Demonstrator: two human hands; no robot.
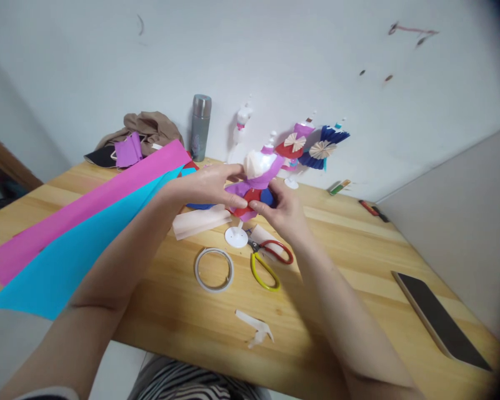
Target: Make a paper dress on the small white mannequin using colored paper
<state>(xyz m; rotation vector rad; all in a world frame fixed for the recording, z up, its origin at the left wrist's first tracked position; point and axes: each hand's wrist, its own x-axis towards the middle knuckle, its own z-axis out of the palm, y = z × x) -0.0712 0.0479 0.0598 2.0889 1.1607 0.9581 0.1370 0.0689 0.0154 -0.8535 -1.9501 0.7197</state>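
Observation:
A small white dress-form mannequin point(260, 164) stands on a round white base point(236, 237), wrapped in purple paper, with red and blue paper pieces point(252, 195) at the skirt. My left hand point(212, 183) closes on the skirt from the left, its thumb on the red paper. From the right, my right hand point(285, 210) pinches the same skirt, thumb in front and fingers partly hidden behind. Below lie scissors point(265, 261) with one red and one yellow handle, and a roll of double-sided tape point(196, 270). Torn white strips point(256, 326) lie nearer the front edge.
Pink point(87, 208) and blue paper sheets point(79, 244) extend past the table's left edge under my left arm. A thermos point(200, 128), brown cloth point(152, 129) and dressed mannequins point(323, 147) stand along the wall. A tablet-like slab point(439, 316) lies at right.

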